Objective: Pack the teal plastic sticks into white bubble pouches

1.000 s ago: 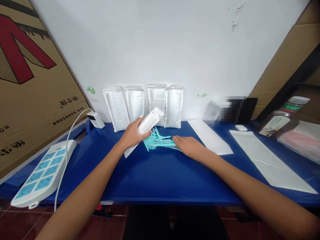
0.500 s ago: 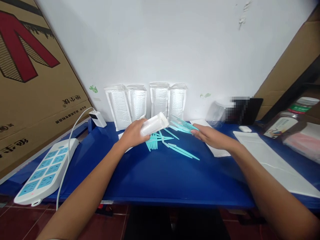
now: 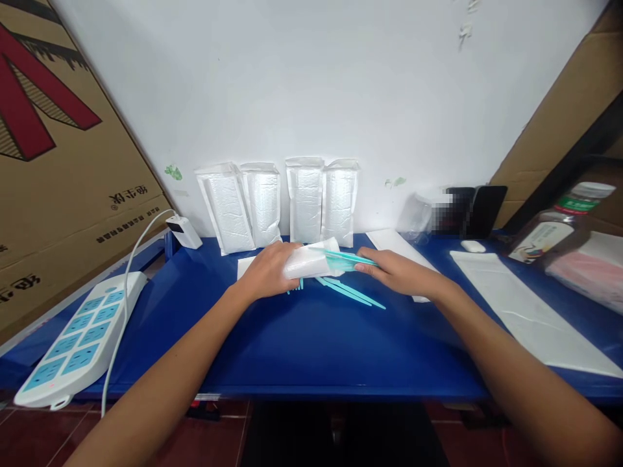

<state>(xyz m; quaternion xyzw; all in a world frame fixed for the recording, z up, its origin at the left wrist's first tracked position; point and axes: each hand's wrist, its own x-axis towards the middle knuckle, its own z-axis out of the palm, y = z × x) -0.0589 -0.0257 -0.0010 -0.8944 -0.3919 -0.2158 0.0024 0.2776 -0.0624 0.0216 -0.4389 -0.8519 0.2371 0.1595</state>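
Observation:
A white padded envelope [image 3: 307, 261] lies in my left hand [image 3: 270, 271], whose fingers wrap its near end. Its open mouth faces right. My right hand [image 3: 400, 268] is closed on a bunch of slim turquoise plastic sticks [image 3: 348, 258]; their left ends are inside the envelope's mouth. How far in they reach is hidden. Below the envelope, more loose turquoise sticks [image 3: 353, 295] lie on the blue table [image 3: 335, 350], some of them covered from sight by the envelope and my left hand.
Several padded envelopes [image 3: 305, 201] lean upright against the wall. Flat white envelopes [image 3: 525, 305] lie at the right. Farther back stand a clear plastic tub [image 3: 417, 217], a dark screen [image 3: 487, 211] and a bottle [image 3: 559, 227]. A power strip [image 3: 82, 337] and its cable are at the left.
My left hand has lowered the envelope slightly and turned its mouth to the right. My right hand has brought the sticks left, so their ends are now within the mouth.

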